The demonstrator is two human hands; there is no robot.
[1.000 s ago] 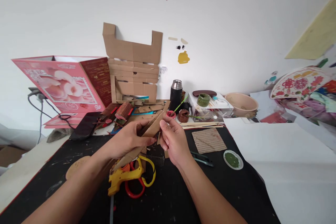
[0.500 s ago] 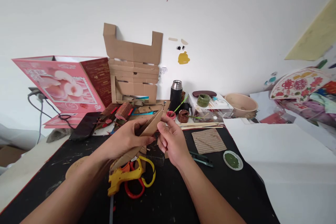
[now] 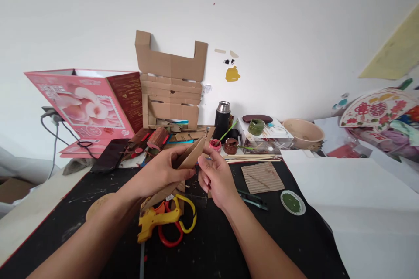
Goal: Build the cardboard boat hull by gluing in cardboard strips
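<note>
Fingers and Scissor Blades Partly Out of Sight

Some fingers of the left hand are hidden behind the bent cardboard piece, and the same hand covers its middle part. The fingertips of the right hand are curled inward, so I cannot tell whether they touch the cardboard. The blades of the scissors are out of sight near the yellow glue gun. The lower edge cuts the pale glue stick and both forearms. A round beige disc is partly covered by the left one. Small print on the pink box is unreadable.
</note>
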